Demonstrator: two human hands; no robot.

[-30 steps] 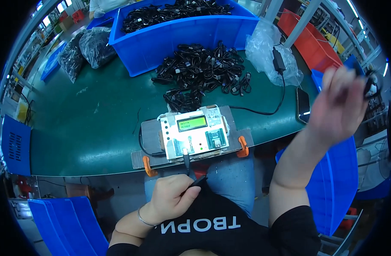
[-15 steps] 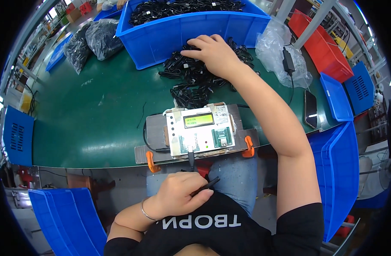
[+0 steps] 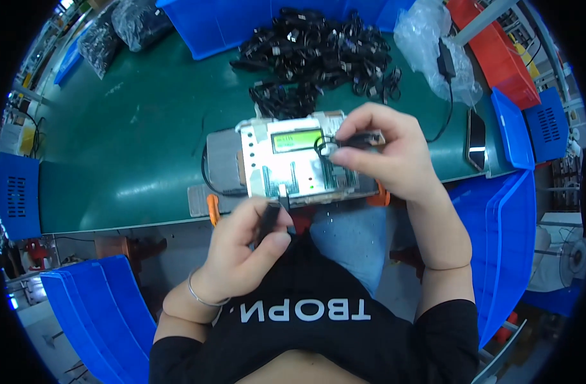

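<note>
A white tester box (image 3: 257, 163) with a small lit display (image 3: 297, 140) and green circuit boards lies at the table's front edge. From its front socket sticks a black cable plug (image 3: 284, 200). My left hand (image 3: 236, 251) is closed on a black cable (image 3: 268, 224) just below that plug, its fingertips close to it. Over the right part of the box, my right hand (image 3: 398, 153) pinches a small coiled black cable (image 3: 360, 139) between thumb and fingers. Behind the box spreads a pile of black cables (image 3: 312, 54).
A large blue bin (image 3: 209, 32) stands behind the pile. Right of it lie a clear plastic bag (image 3: 421, 38), a black adapter (image 3: 446, 61), a phone (image 3: 476, 139) and a red bin (image 3: 494, 51). Orange clamps (image 3: 213, 208) grip the board; blue bins (image 3: 94, 313) flank me.
My right hand has come back from the cable pile to above the tester box, now with a coiled cable in it. My left hand has risen toward the box's front plug. The view has tilted down.
</note>
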